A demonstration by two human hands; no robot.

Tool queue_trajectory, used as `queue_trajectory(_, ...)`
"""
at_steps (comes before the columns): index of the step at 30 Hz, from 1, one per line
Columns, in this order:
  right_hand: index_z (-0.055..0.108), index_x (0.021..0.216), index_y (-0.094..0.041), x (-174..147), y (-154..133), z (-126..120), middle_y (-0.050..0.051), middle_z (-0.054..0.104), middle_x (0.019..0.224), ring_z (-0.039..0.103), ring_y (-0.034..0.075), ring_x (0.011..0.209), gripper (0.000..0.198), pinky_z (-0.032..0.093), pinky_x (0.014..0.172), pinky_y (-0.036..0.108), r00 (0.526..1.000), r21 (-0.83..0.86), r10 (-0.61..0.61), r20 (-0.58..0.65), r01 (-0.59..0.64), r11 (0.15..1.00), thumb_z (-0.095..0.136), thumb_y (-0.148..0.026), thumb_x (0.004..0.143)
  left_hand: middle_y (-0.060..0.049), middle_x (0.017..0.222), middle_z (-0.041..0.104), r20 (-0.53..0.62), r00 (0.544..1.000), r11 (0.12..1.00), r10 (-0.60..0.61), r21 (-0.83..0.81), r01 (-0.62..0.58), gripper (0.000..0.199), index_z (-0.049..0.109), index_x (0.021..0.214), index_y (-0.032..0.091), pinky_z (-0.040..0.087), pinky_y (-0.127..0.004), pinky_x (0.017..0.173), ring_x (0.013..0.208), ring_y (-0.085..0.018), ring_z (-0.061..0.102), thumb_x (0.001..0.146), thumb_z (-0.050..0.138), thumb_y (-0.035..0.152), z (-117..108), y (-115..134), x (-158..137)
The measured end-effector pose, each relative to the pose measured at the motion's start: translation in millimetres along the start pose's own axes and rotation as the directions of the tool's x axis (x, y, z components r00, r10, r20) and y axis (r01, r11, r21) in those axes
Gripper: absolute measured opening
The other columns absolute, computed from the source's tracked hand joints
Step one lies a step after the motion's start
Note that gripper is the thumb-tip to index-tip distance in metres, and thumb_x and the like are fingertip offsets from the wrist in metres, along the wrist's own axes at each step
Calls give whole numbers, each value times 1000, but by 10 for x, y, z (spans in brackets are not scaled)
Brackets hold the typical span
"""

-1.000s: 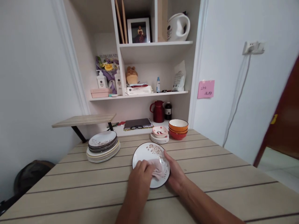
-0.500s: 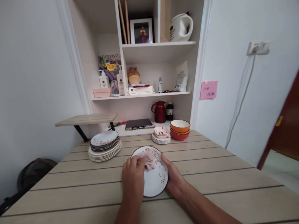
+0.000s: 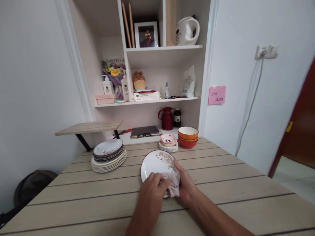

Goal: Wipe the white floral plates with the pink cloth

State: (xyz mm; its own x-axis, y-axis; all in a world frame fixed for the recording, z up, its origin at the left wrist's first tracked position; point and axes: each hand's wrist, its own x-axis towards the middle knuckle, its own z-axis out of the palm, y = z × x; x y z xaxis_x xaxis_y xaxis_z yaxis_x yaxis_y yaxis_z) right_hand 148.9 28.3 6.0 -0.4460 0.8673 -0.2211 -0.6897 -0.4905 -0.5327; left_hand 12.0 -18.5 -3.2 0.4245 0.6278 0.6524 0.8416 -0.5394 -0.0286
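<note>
Looked like a wiping step to me: the left hand (image 3: 151,193) had its fingers curled round a crumpled pale-pink cloth (image 3: 174,186), up against the near right part of a round white dark-rimmed plate with brown flowers (image 3: 152,164). The right hand (image 3: 186,185) gripped that plate's right edge, thumb on the rim, other fingers mostly hidden. All this was over the pale slatted wood tabletop (image 3: 98,196). Next move probably called for a steady rim grip. Readable: cut-off grey "FLOWERS STU" lettering (image 3: 115,61), and what looked like "250" plus a scrawl on a square pink paper note (image 3: 217,95).

Soft diffuse light, shadowed shelving (image 3: 103,19), stretched edges
</note>
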Motion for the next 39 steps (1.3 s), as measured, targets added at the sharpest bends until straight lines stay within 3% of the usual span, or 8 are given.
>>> queue_trajectory(4, 63, 108, -6, -38, 116, 85, 15, 74, 93, 69, 25, 88, 52, 50, 86, 38, 999, -46, 33, 31, -32, 998, 56, -50, 83, -1, 91, 61, -107, 993, 997, -44, 63, 51, 29, 64, 106, 31, 42, -30, 70, 82, -17, 53, 83, 57, 14, -20, -61, 2)
queue_trajectory(8, 62, 113, -8, -55, 195, 135, 13, 74, 96, 69, 24, 89, 48, 48, 90, 37, 999, -95, -41, 20, 43, 994, 60, -44, 82, -3, 96, 62, -256, 951, 959, -173, 175, 222, 30, 65, 106, 30, 40, -34, 74, 87, -20, 55, 82, 58, 13, -77, -189, -3)
queue_trajectory(13, 60, 118, -9, -6, 202, 68, 13, 74, 99, 69, 25, 93, 53, 46, 93, 39, 999, -91, -5, 31, 8, 996, 60, -48, 81, -5, 94, 62, -266, 900, 875, -344, 258, 411, 30, 66, 106, 29, 41, -36, 73, 87, -22, 55, 82, 58, 13, -136, -325, -43)
queue_trajectory(16, 59, 120, -10, 37, 133, -1, 13, 74, 99, 68, 25, 94, 54, 46, 93, 41, 1000, -33, -10, -1, 9, 999, 57, -49, 83, -4, 95, 62, -210, 921, 896, -328, 240, 374, 29, 66, 105, 28, 43, -35, 73, 86, -21, 55, 82, 58, 12, -102, -330, -49)
queue_trajectory(22, 58, 121, -12, 24, -53, -40, 12, 72, 104, 67, 25, 97, 50, 46, 93, 42, 988, 23, -158, 3, 157, 987, 51, -47, 86, -1, 97, 61, -61, 987, 986, -150, 64, 154, 35, 64, 108, 30, 47, -29, 74, 88, -18, 54, 82, 55, 9, -1, -153, -21)
queue_trajectory(25, 59, 118, -11, 1, -59, -23, 13, 72, 104, 67, 26, 97, 50, 47, 91, 42, 989, 7, -144, 23, 144, 990, 51, -48, 86, -2, 96, 61, -11, 994, 994, -106, 11, 106, 36, 63, 109, 30, 48, -29, 73, 86, -18, 55, 82, 53, 8, -5, -70, -8)
queue_trajectory(32, 62, 111, -7, -7, 122, 38, 15, 74, 95, 68, 25, 89, 54, 49, 87, 38, 997, -66, 50, 59, -46, 997, 56, -52, 82, -2, 95, 60, -38, 991, 991, -132, 9, 132, 34, 62, 108, 29, 47, -31, 73, 86, -18, 54, 82, 53, 9, -51, -44, 3)
queue_trajectory(39, 63, 112, -8, -39, 149, 83, 13, 74, 94, 69, 24, 87, 50, 47, 90, 38, 999, -95, 16, 38, -13, 995, 57, -48, 83, -1, 93, 60, -162, 961, 963, -225, 115, 245, 32, 65, 105, 29, 43, -33, 74, 85, -18, 55, 81, 57, 10, -93, -143, 14)
